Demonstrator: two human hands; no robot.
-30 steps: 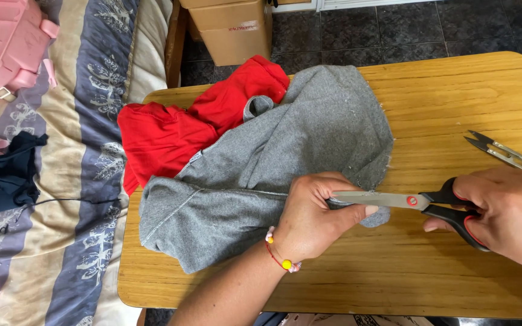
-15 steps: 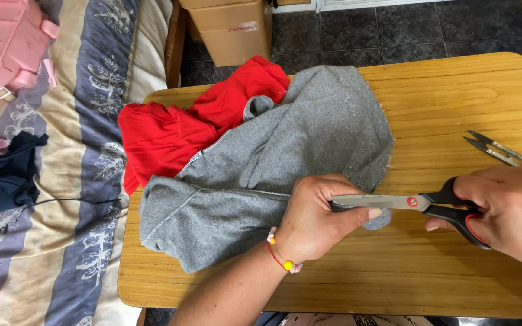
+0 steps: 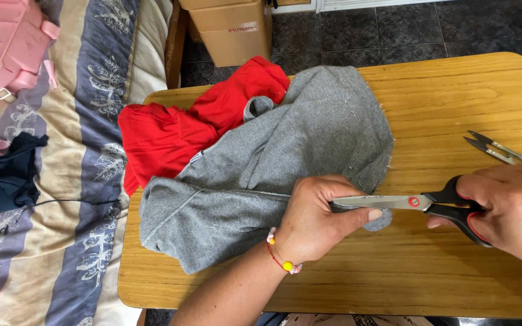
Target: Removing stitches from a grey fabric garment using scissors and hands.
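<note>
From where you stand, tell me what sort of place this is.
Most likely a bedroom at home used for sewing. A small wooden table stands against a bed with a striped floral cover, a brown cardboard box sits on the dark tiled floor, and grey fleece fabric lies spread on the table.

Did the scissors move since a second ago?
No. The scissors stay at the same spot against the little thread snips and the wooden table, held by the right hand, blades by the left hand.

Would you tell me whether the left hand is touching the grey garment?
Touching. The head view shows the left hand pressed flat on the grey garment, fingers gripping its edge beside the scissors.
</note>
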